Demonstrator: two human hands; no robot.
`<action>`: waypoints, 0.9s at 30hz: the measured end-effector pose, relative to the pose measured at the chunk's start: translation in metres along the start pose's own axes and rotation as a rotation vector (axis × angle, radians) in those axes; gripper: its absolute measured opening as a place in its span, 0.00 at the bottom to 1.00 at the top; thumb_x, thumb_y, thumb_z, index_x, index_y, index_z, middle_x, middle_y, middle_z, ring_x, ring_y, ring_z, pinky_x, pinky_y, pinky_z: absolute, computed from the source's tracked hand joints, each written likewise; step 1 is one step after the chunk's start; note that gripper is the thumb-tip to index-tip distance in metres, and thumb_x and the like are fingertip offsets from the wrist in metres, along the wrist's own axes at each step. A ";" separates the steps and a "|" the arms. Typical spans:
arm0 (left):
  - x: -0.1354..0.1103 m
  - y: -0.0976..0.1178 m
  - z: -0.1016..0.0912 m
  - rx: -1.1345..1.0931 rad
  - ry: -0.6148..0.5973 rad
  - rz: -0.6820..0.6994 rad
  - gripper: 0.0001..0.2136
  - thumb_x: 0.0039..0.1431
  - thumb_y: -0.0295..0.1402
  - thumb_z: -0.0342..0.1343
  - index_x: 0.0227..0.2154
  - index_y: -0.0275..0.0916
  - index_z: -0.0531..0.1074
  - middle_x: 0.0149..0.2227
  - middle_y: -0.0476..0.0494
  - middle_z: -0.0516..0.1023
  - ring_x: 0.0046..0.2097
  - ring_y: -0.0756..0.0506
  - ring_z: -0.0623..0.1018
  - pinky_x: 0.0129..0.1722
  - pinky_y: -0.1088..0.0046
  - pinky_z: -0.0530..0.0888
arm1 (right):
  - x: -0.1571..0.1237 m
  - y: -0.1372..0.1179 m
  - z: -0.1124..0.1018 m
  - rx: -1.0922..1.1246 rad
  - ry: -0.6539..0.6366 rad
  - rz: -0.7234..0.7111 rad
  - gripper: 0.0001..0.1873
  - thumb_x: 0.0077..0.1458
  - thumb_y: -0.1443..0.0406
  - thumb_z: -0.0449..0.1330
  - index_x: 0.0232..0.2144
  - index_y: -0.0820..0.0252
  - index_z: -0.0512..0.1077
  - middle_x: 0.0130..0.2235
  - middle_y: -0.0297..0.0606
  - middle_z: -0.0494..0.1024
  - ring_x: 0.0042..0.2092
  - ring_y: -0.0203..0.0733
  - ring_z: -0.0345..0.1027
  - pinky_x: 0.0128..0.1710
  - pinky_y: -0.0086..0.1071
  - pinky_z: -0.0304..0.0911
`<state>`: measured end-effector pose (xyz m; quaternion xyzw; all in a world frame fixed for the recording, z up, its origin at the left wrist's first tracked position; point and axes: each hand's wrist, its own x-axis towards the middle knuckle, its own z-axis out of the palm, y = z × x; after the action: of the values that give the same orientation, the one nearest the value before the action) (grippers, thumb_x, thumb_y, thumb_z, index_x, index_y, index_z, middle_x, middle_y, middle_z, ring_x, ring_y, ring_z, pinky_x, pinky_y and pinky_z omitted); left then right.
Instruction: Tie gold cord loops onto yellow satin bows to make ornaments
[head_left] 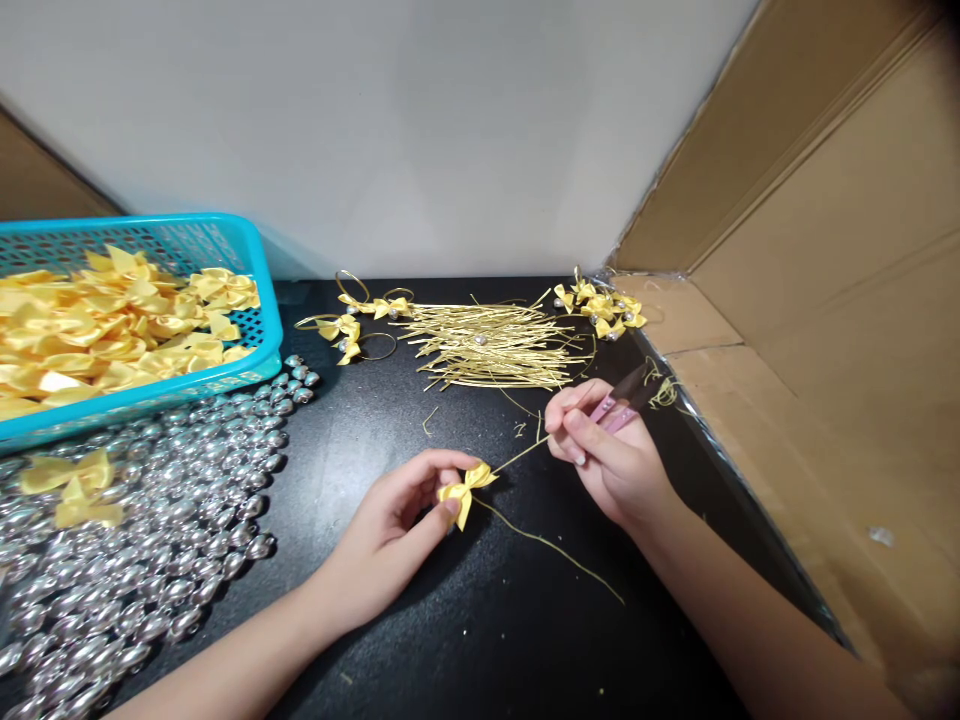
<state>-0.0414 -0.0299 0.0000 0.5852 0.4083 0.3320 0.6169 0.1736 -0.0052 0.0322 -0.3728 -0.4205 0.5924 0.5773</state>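
Observation:
Between the thumb and fingers of my left hand (405,510) is a yellow ribbon bow (468,490), held above the black table. A gold cord (521,455) stretches taut from the bow to my right hand (607,450), whose thumb and fingertips pinch its end. Another loose strand (555,543) trails from the bow toward the lower right. Tucked in my right hand is a tool that looks like snips (616,412), with pink handles and a dark end pointing up and right. The fingers partly cover it.
A blue basket (270,330) of yellow bows stands at the left. Silver beads (187,500) spread before it, with loose bows (75,490) on top. Gold cords (495,345) lie at the back between beaded bows (349,330) and more bows (600,305). Cardboard (825,300) borders the right.

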 end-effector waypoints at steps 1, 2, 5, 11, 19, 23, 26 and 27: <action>0.000 -0.001 0.000 -0.002 -0.001 0.003 0.09 0.64 0.34 0.53 0.45 0.44 0.73 0.30 0.51 0.67 0.31 0.50 0.69 0.32 0.75 0.68 | 0.000 0.001 0.000 0.004 -0.002 -0.002 0.13 0.45 0.58 0.70 0.26 0.54 0.69 0.25 0.28 0.75 0.19 0.27 0.50 0.19 0.27 0.47; -0.001 -0.001 -0.001 -0.004 -0.003 0.007 0.09 0.64 0.34 0.53 0.45 0.44 0.73 0.31 0.51 0.66 0.31 0.50 0.69 0.32 0.76 0.68 | 0.000 0.002 -0.001 0.010 -0.005 -0.006 0.12 0.46 0.58 0.69 0.27 0.54 0.69 0.25 0.28 0.75 0.19 0.27 0.50 0.19 0.27 0.47; -0.001 -0.002 0.000 -0.021 0.005 0.038 0.09 0.65 0.33 0.53 0.46 0.45 0.71 0.30 0.52 0.66 0.31 0.51 0.69 0.32 0.76 0.68 | -0.003 0.006 -0.002 -0.007 -0.031 -0.037 0.08 0.49 0.61 0.68 0.28 0.53 0.71 0.26 0.29 0.77 0.19 0.28 0.54 0.20 0.27 0.50; -0.001 -0.005 0.005 -0.079 0.089 0.081 0.11 0.63 0.30 0.55 0.48 0.47 0.67 0.30 0.53 0.70 0.31 0.51 0.72 0.32 0.77 0.71 | -0.014 0.009 0.005 -0.435 -0.172 0.000 0.00 0.53 0.66 0.63 0.30 0.56 0.74 0.23 0.30 0.73 0.23 0.33 0.63 0.23 0.29 0.58; 0.000 -0.005 0.005 0.013 0.214 0.037 0.07 0.56 0.28 0.61 0.39 0.40 0.75 0.35 0.47 0.80 0.35 0.49 0.79 0.37 0.75 0.77 | -0.024 0.022 0.013 -0.613 -0.339 -0.001 0.04 0.50 0.70 0.62 0.26 0.60 0.70 0.22 0.29 0.69 0.22 0.30 0.58 0.22 0.25 0.54; 0.001 -0.002 0.005 0.044 0.246 0.044 0.03 0.54 0.27 0.62 0.32 0.39 0.78 0.32 0.48 0.81 0.32 0.50 0.79 0.33 0.78 0.77 | -0.024 0.025 0.015 -0.578 -0.284 0.069 0.06 0.47 0.71 0.62 0.23 0.61 0.68 0.21 0.27 0.67 0.21 0.28 0.55 0.21 0.23 0.52; 0.001 -0.001 0.005 0.017 0.258 0.034 0.03 0.53 0.26 0.62 0.31 0.40 0.78 0.30 0.50 0.81 0.31 0.51 0.79 0.32 0.81 0.76 | -0.024 0.025 0.018 -0.546 -0.259 0.117 0.05 0.46 0.72 0.60 0.22 0.61 0.67 0.20 0.26 0.65 0.21 0.27 0.54 0.21 0.23 0.51; 0.001 -0.001 0.005 0.007 0.259 0.033 0.03 0.53 0.25 0.62 0.30 0.40 0.78 0.29 0.51 0.81 0.30 0.52 0.79 0.32 0.82 0.76 | -0.024 0.025 0.018 -0.538 -0.248 0.128 0.06 0.45 0.73 0.59 0.22 0.61 0.66 0.20 0.25 0.63 0.21 0.27 0.53 0.20 0.23 0.50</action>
<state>-0.0364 -0.0312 -0.0010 0.5461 0.4762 0.4135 0.5514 0.1487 -0.0297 0.0145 -0.4628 -0.6053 0.5359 0.3636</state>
